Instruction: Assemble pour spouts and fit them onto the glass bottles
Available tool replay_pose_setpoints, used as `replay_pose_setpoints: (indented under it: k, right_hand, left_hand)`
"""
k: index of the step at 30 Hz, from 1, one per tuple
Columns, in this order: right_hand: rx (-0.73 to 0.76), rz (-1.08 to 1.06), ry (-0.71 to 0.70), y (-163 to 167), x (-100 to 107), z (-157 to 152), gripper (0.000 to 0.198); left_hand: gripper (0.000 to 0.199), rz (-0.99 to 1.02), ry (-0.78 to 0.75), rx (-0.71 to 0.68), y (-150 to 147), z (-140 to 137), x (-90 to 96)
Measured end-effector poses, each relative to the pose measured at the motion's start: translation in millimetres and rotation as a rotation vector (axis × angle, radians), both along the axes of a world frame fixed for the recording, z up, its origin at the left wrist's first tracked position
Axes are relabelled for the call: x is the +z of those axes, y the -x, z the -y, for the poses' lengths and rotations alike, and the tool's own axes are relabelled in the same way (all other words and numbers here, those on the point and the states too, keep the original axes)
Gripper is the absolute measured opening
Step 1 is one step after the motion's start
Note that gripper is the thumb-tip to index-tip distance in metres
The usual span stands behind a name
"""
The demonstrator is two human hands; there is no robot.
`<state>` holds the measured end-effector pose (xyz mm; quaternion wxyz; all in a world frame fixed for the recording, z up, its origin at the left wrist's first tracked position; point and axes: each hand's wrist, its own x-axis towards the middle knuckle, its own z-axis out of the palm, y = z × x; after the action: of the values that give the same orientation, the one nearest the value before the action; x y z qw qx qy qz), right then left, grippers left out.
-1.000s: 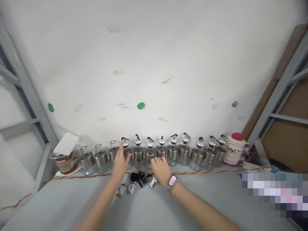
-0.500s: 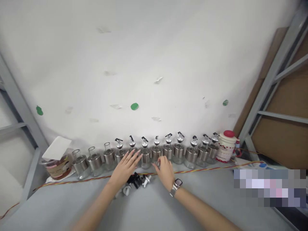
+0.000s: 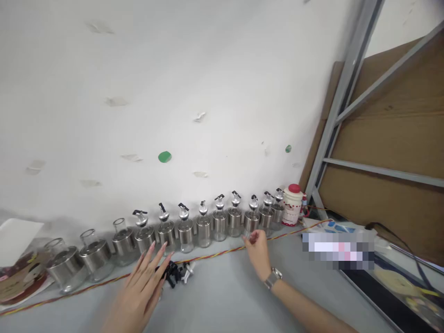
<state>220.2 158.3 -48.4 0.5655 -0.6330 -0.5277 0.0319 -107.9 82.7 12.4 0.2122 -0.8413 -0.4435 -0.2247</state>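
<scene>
My left hand is spread open with its fingers stretched out, above the front of the table and beside a small pile of black and white plastic parts. My right hand, with a watch on its wrist, has its fingers curled in toward the thumb. It is just in front of a steel-sleeved glass bottle with a pour spout; whether it touches the bottle or holds anything I cannot tell. Several such spouted bottles stand upright in a row, and three open-necked bottles stand at its left end.
A twisted red and yellow cord runs in front of the bottles across the grey table. A cream jar with a red lid stands at the right end. At far left is a brown-labelled tub. Metal framing rises at right.
The view has swung to the right. My right hand has moved rightward along the row, and my left hand has drawn back toward me from the bottles.
</scene>
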Motion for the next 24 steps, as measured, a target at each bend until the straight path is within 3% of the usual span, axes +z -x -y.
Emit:
replay_pose_setpoints:
  k: [4, 8, 11, 19, 24]
  right_hand:
    - [-0.014, -0.055, -0.011, -32, -6, -26, 0.02]
    - [0.028, -0.089, 0.013, -35, -10, -45, 0.016]
    - [0.059, -0.128, 0.024, -36, -10, -45, 0.018]
    - [0.151, -0.267, 0.027, -33, 16, -4, 0.017]
    - [0.408, -0.32, 0.146, 14, 33, 28, 0.015]
  left_hand:
    - [0.059, 0.056, 0.043, 0.067, 2, 12, -31.5]
    - [0.059, 0.1, 0.18, 0.142, 4, 14, -59.4]
    - [0.059, 0.107, 0.252, 0.147, 7, 17, -69.4]
    - [0.058, 0.124, 0.351, 0.121, 10, 16, -76.8]
    - [0.052, 0.163, 0.398, 0.091, -7, 22, -51.9]
